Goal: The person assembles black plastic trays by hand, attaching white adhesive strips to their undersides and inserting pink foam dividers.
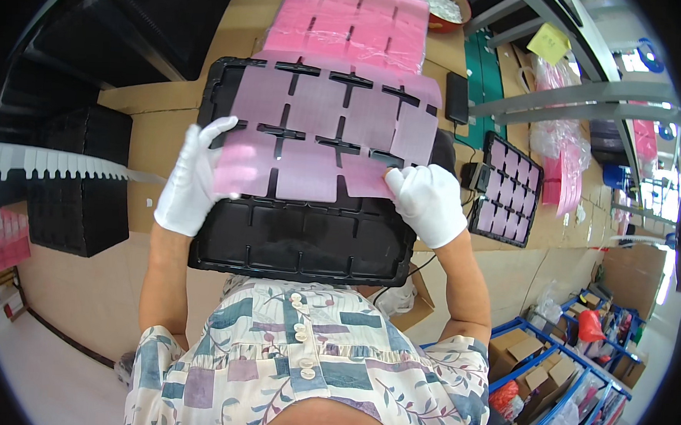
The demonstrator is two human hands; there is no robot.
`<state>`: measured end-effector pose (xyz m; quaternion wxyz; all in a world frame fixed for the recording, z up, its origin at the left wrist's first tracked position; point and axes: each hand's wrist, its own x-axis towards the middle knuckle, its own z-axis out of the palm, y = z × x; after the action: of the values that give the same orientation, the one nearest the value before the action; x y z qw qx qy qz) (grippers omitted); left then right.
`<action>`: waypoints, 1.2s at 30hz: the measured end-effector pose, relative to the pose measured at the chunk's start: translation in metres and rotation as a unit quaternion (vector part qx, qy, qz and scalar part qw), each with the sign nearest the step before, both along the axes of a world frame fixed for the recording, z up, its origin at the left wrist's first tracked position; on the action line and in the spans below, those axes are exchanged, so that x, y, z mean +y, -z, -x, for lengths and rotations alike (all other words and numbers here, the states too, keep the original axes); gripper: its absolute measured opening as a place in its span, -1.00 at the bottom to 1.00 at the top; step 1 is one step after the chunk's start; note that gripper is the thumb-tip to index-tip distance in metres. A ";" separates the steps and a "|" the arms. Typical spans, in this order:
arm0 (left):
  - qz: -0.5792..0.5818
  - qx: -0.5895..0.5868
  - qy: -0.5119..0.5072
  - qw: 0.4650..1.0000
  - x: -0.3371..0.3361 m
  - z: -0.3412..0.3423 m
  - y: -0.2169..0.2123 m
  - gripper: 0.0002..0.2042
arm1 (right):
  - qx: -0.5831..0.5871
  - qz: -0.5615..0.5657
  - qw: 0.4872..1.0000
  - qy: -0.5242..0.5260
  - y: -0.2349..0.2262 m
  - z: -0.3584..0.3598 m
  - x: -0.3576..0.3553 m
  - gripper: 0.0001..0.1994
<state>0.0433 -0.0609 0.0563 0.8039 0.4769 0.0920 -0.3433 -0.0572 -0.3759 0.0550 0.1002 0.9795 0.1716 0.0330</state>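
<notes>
A translucent pink sheet with cut slots (306, 184) lies over a black plastic tray (300, 245) in front of me, covering its far and middle part. My right hand (431, 206), in a white glove, is closed on the near right corner of the sheet, pinching it between thumb and fingers. At the left edge is my left hand (185, 189), also gloved, with its fingers apart. Some of those fingers show pinkish through the sheet, so they are beneath it. The tray's near row of compartments is uncovered.
Beyond the tray lies a wrapped stack of pink sheets (350, 32). A second tray with pink pieces (509, 190) rests at the right, near a black phone-like device (457, 98). Black crates (80, 180) stand at left. Grey metal bars (577, 102) cross the right side.
</notes>
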 end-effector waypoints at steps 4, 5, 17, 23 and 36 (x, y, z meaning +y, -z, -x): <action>-0.144 -0.086 0.071 0.983 0.016 0.001 0.023 -0.78 | -0.013 -0.115 0.993 -0.017 0.006 0.017 0.000 -0.72; -0.120 -0.080 0.045 0.988 0.012 0.004 0.020 -0.80 | -0.005 -0.293 0.954 0.059 0.005 0.030 0.002 -0.62; 0.211 0.070 -0.128 0.966 -0.002 -0.005 -0.003 -0.77 | 0.492 -0.690 0.452 0.278 0.003 0.092 0.043 -0.40; 0.247 0.009 -0.043 0.968 0.015 0.004 0.021 -0.82 | 0.325 -0.829 0.313 0.329 0.022 0.090 0.063 -0.37; -0.282 -0.249 0.060 0.925 0.030 0.018 0.036 -0.79 | -0.078 -0.226 0.855 0.461 0.030 0.048 0.057 -0.54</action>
<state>0.0253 -0.0309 0.0205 0.6109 0.7589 -0.0465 -0.2207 -0.1051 -0.3188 0.0254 -0.1071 0.9362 -0.3204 0.0968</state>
